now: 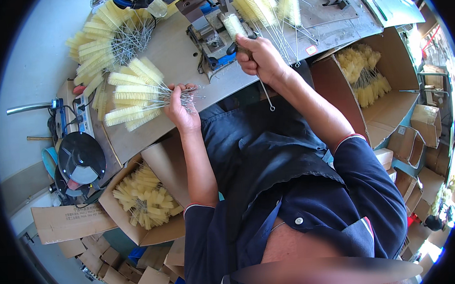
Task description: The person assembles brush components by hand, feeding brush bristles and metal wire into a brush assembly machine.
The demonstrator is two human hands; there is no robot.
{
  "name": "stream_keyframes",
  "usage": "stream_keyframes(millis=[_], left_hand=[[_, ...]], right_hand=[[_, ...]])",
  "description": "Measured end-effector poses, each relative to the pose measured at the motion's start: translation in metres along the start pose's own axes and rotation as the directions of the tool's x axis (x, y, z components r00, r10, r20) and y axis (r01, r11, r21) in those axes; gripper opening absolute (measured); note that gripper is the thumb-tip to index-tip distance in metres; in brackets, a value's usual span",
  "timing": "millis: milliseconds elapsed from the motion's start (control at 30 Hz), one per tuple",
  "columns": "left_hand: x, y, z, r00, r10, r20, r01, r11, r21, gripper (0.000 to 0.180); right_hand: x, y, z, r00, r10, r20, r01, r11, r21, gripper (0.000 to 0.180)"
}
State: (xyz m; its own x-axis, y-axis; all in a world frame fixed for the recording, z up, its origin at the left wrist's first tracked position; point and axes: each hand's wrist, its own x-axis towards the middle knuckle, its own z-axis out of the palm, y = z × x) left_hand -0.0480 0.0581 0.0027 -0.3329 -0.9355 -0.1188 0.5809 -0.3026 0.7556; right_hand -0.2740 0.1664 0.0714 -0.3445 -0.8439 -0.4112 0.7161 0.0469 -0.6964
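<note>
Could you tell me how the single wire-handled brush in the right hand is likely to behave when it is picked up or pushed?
The brush in the right hand probably weighs little: thin wire stem, pale bristles. The long stem, ending in a small loop, would likely flex if pushed sideways. The bristles look soft, so they should give rather than slip.

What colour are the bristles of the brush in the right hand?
Pale yellow, almost cream, on the brush that the right hand holds by its wire stem; the head view shows it.
</note>
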Motion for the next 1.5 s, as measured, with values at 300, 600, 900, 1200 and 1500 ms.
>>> stream_keyframes(millis=[300,600,900,1200,1500], left_hand=[[-0.001,-0.001,0.008,0.998,0.033,-0.06,-0.033,0.999,0.015,0.02],[-0.002,0.0,-0.003,0.999,-0.031,0.022,0.034,0.991,-0.132,0.031],[0.009,-0.004,-0.015,0.999,-0.026,-0.027,0.021,0.985,-0.171,0.021],[-0.053,-0.008,0.036,0.998,0.016,0.063,-0.021,0.996,0.09,0.019],[-0.075,-0.018,0.036,0.973,-0.08,0.216,-0.077,0.77,0.633,0.018]], right_hand=[[0.016,-0.015,-0.007,0.997,0.079,0.014,-0.08,0.996,0.047,0.03],[0.01,-0.02,-0.021,0.992,-0.081,-0.095,0.065,0.985,-0.162,0.037],[0.028,-0.079,-0.067,0.634,-0.773,-0.011,0.339,0.29,-0.895,0.036],[-0.008,0.006,0.036,0.746,-0.627,0.226,0.541,0.371,-0.755,0.043],[0.014,0.035,0.07,0.878,-0.403,0.257,0.366,0.22,-0.904,0.057]])
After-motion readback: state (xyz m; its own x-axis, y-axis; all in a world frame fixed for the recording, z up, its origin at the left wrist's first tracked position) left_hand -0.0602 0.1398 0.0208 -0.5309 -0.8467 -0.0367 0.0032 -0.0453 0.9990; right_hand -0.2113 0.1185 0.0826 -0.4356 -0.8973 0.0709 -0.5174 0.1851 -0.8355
